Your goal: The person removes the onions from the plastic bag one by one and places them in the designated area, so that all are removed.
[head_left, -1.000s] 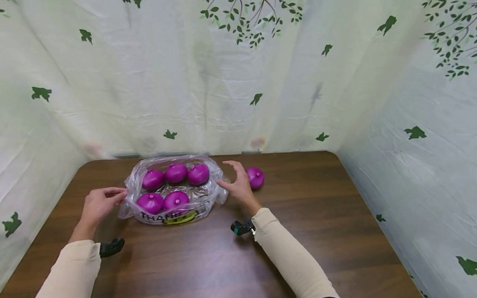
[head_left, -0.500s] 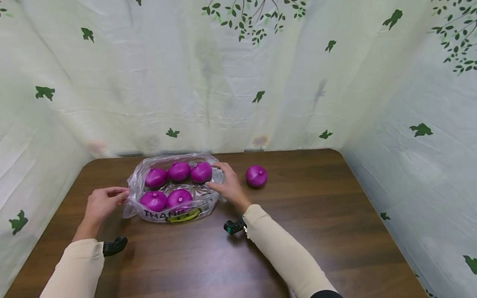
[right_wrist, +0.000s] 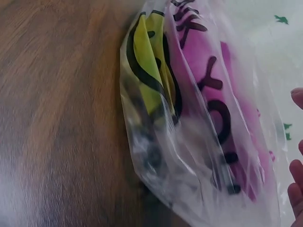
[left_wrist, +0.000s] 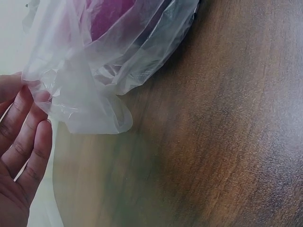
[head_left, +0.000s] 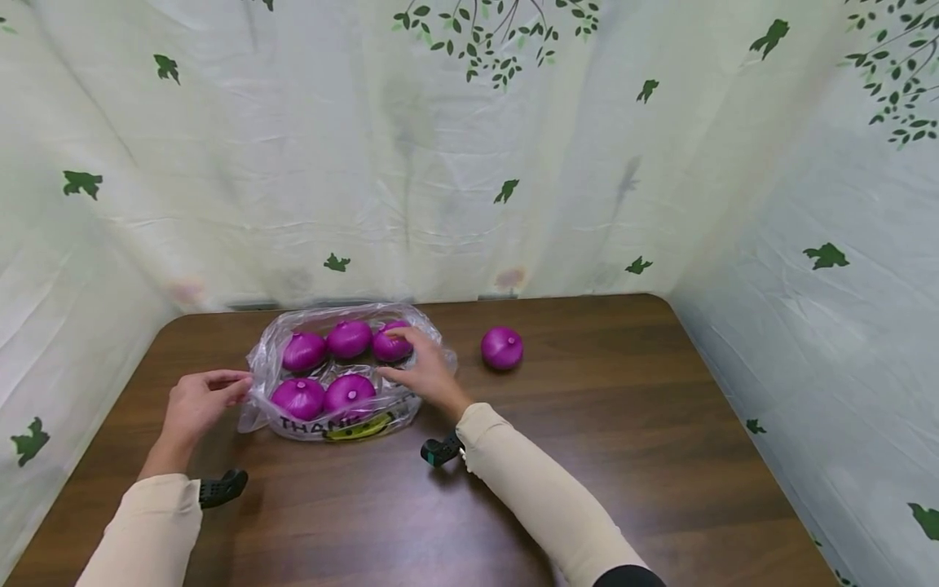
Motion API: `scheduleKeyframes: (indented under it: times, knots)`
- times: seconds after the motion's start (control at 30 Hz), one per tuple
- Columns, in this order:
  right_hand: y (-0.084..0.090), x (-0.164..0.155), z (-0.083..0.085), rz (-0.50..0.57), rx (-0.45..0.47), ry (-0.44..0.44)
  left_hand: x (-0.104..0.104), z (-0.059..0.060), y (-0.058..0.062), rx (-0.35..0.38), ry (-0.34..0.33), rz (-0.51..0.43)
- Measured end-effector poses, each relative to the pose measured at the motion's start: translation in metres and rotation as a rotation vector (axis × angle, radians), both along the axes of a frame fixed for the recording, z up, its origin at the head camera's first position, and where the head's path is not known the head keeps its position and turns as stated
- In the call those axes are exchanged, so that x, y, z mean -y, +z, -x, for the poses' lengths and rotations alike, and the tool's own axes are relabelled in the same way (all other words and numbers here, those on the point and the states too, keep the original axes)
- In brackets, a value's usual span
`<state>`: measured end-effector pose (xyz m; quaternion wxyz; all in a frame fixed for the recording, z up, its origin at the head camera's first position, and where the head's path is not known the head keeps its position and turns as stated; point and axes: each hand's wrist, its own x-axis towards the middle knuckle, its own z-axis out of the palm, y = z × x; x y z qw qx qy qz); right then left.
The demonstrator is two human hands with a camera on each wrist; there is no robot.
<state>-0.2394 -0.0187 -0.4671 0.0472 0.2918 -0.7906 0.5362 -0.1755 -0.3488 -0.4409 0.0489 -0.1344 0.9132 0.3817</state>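
Observation:
A clear plastic bag point(head_left: 273, 338) lies spread open on the table, with several purple onions point(head_left: 350, 340) inside. Its front carries black lettering and a yellow print. My left hand point(head_left: 198, 408) pinches the bag's left edge between thumb and fingers; the left wrist view shows the film point(left_wrist: 85, 109) at the fingertips. Over the bag's right side hovers my right hand point(head_left: 429, 375), thumb and fingers spread apart. Those fingers partly cover the right rear onion point(head_left: 389, 347); whether they touch it I cannot tell. In the right wrist view, only fingertips point(right_wrist: 297, 175) show beside the bag.
One loose purple onion point(head_left: 502, 349) sits on the wooden table point(head_left: 587, 440), right of the bag. A white curtain point(head_left: 440, 163) with leaf prints hangs behind the table and along both sides.
My right hand has moved left, from between the bag and the loose onion to above the bag's right side. The left hand keeps its pinch on the bag's edge.

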Motion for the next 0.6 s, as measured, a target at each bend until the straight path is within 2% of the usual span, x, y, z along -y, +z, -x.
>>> scheduleKeyframes:
  times: [0.17,0.4,0.6]
  knots:
    - [0.000,0.009,-0.001,-0.077,0.018,0.018,0.000,0.000,-0.001,-0.019,-0.019,0.011]
    - [-0.001,0.021,-0.006,-0.064,0.090,0.057,-0.004,0.001,-0.001,-0.036,-0.033,0.011]
    - [0.000,0.028,-0.014,-0.156,0.154,0.040,-0.004,0.001,-0.002,-0.029,-0.021,-0.005]
